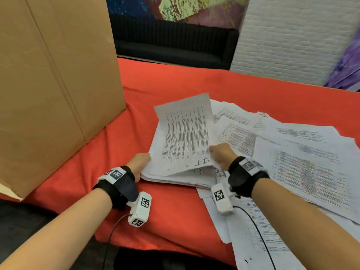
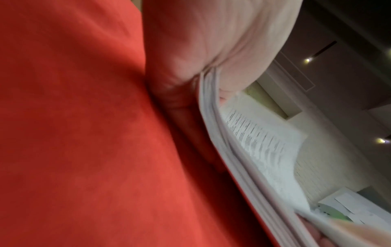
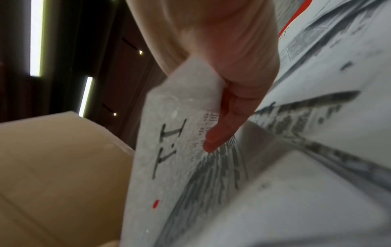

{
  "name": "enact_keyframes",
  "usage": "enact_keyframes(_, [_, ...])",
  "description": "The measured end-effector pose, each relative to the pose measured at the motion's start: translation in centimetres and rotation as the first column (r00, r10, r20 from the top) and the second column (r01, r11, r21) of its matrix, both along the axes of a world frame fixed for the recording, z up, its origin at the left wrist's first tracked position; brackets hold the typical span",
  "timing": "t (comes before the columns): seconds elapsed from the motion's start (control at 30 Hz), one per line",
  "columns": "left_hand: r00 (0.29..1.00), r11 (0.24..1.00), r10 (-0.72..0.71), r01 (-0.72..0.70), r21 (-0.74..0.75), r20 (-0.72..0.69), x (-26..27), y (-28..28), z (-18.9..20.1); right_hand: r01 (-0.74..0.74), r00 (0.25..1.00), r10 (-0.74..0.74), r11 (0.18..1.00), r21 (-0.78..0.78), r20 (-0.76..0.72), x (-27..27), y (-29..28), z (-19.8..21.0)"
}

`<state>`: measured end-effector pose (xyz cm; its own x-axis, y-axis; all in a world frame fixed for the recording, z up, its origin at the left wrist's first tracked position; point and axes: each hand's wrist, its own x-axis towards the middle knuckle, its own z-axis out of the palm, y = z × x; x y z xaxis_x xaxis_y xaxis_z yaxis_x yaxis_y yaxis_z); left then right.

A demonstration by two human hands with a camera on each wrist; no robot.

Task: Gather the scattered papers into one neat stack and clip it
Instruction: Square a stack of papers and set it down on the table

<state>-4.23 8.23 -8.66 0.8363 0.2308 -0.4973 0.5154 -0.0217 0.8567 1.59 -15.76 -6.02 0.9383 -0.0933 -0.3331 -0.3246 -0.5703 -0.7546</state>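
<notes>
A thick stack of printed white papers [image 1: 175, 177] lies on the red cloth [image 1: 165, 211] in front of me. My left hand [image 1: 139, 165] grips its near-left corner, thumb on top and fingers under; the sheet edges [image 2: 228, 150] show against the palm. My right hand [image 1: 221, 153] pinches the near-right edge of the top sheet [image 1: 185, 133], which curls up off the stack. That sheet [image 3: 169, 150] bears "T.T" near its edge, with my finger [image 3: 222, 130] behind it. Several loose printed sheets [image 1: 302, 152] lie scattered to the right. No clip is in view.
A tall cardboard box [image 1: 54, 84] stands close on the left, beside the stack. More loose sheets [image 1: 253, 230] run over the table's near right edge under my right forearm. A dark bench and a white brick wall [image 1: 292, 36] lie beyond the table.
</notes>
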Motion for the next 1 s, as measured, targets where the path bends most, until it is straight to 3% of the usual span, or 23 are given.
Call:
enact_keyframes(0.13, [0.997, 0.997, -0.071, 0.07, -0.038, -0.014, 0.9, 0.4, 0.9, 0.064, 0.998, -0.064, 0.997, 0.032, 0.015, -0.6, 0.6, -1.0])
enact_keyframes(0.2, [0.992, 0.992, -0.122, 0.122, -0.039, 0.0, 1.2, 0.4, 1.6, 0.036, 0.999, -0.036, 0.999, -0.028, 0.027, -0.4, 0.4, -1.2])
enact_keyframes(0.33, [0.981, 0.974, -0.195, 0.191, 0.119, 0.019, 1.6, -0.2, 2.0, -0.058, 0.998, 0.057, 0.996, -0.061, -0.025, -1.1, 0.6, -0.8])
enact_keyframes(0.43, [0.972, 0.972, -0.199, 0.179, 0.149, 0.127, 1.6, -0.5, 1.8, -0.079, 0.997, 0.08, 0.993, -0.088, 0.008, -0.9, 0.2, -0.8])
enact_keyframes(0.53, [0.947, 0.993, -0.115, 0.111, 0.031, 0.301, 1.0, 0.0, 2.2, 0.01, 0.994, -0.019, 0.996, 0.088, 0.105, -0.4, -0.7, 0.3])
enact_keyframes(0.6, [0.906, 0.994, -0.081, 0.102, -0.03, 0.416, 1.0, 0.4, 3.1, -0.015, 1.0, 0.008, 0.928, 0.373, 0.02, -0.4, -0.9, 2.0])
enact_keyframes(0.67, [0.866, 0.993, -0.073, 0.11, -0.046, 0.494, 1.2, 0.7, 4.4, -0.053, 0.993, 0.111, 0.746, 0.664, -0.045, -0.1, -0.4, 3.5])
enact_keyframes(0.7, [0.845, 0.993, -0.064, 0.106, -0.048, 0.531, 1.4, 0.8, 5.3, -0.058, 0.994, 0.106, 0.68, 0.731, -0.019, 0.0, 0.1, 4.4])
enact_keyframes(0.77, [0.789, 0.998, -0.052, 0.064, 0.002, 0.613, 1.9, 1.0, 7.2, -0.106, 0.991, 0.001, 0.636, 0.765, 0.136, 0.0, 1.2, 6.4])
enact_keyframes(0.87, [0.647, 0.983, -0.045, -0.107, 0.148, 0.761, 2.8, 1.2, 10.0, -0.294, 0.895, -0.032, 0.708, 0.642, 0.445, -0.6, 2.4, 9.2])
enact_keyframes(1.0, [0.495, 0.929, 0.061, -0.346, 0.132, 0.867, 2.7, 1.0, 10.5, -0.397, 0.851, 0.032, 0.693, 0.602, 0.525, -1.9, 3.0, 9.7])
